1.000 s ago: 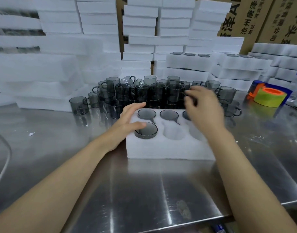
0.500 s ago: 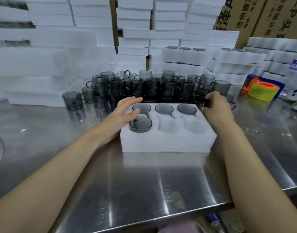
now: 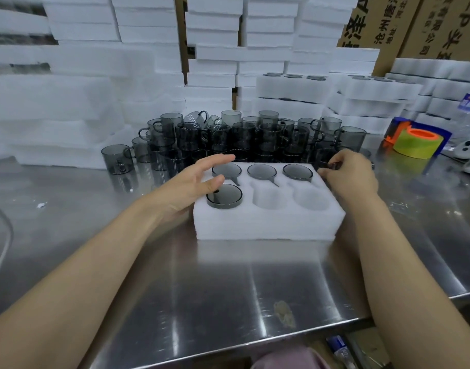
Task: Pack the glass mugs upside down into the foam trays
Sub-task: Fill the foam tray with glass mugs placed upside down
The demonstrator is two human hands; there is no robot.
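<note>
While the left hand [image 3: 193,182], fingers straight, rests on the foam tray [image 3: 268,222], the right hand [image 3: 348,177] clasps a glass mug [image 3: 332,165]: invert it fully, then seat it squarely.

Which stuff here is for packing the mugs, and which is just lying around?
For the job: foam tray, packed mugs, loose mugs, foam stacks.
Lying about: tape roll, white controllers, cable.
</note>
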